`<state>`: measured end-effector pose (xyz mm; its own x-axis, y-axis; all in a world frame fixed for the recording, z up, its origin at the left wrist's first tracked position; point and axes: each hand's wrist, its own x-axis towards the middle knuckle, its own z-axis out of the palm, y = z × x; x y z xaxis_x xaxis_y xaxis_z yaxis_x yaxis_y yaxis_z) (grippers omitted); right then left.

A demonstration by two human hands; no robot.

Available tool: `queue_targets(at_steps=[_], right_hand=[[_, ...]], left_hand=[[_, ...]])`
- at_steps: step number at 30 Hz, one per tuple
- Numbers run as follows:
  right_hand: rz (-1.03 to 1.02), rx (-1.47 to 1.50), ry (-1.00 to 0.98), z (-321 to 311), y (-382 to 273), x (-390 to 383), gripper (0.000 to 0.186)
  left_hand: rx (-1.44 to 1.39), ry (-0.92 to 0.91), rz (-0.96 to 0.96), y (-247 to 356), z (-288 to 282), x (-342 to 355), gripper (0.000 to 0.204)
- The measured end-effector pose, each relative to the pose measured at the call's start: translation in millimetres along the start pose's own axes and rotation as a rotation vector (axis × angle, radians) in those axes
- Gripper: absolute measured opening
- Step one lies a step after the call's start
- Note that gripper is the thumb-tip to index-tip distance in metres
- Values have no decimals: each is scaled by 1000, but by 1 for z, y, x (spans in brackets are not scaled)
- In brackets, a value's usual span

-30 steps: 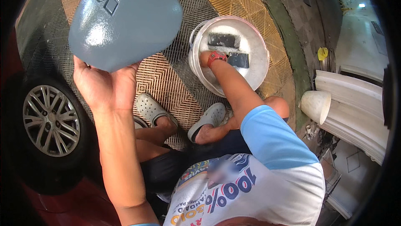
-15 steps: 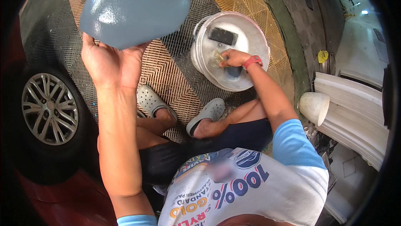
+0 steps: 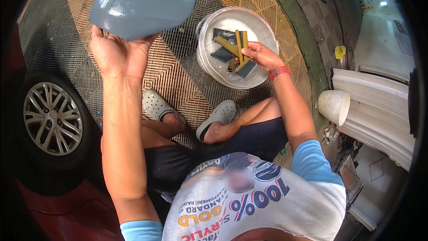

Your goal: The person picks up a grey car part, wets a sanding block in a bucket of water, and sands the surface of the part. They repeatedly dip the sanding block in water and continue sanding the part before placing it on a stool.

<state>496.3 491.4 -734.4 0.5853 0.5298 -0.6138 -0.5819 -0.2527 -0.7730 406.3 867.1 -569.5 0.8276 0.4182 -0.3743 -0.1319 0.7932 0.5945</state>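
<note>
My left hand (image 3: 120, 60) is under a glossy blue-grey curved panel (image 3: 147, 7) with an embossed emblem, gripping its lower edge and holding it up at the upper left. At the upper middle right, my right hand (image 3: 261, 56), a red band on its wrist, pinches olive-yellow folded strips (image 3: 237, 38) inside a white plastic bucket (image 3: 205, 58). Several of these strips lie criss-crossed there over dark flat pads (image 3: 220, 55), in shallow liquid with pale foam.
A red car's wheel (image 3: 52, 118) is at the left. My feet in grey clogs (image 3: 223, 112) rest on slotted floor tiles (image 3: 187, 94). At the right are a small white pot (image 3: 332, 105), white mouldings (image 3: 374, 112) and a yellow object (image 3: 339, 51).
My right hand rose from the bucket's bottom, and the yellow strips now show in its fingers and across the dark pads. The panel in my left hand moved up and slightly right.
</note>
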Motion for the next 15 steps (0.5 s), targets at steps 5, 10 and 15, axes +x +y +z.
queue_targets(at_steps=[5,10,15], right_hand=[[-26,48,42,2,-8,-4,33],[-17,84,46,6,-14,-5,35],[-54,140,75,5,-16,-4,33]], left_hand=[[-61,-56,-19,2,-6,1,57],[-2,-10,9,3,0,1,62],[-23,-28,-18,6,2,3,61]])
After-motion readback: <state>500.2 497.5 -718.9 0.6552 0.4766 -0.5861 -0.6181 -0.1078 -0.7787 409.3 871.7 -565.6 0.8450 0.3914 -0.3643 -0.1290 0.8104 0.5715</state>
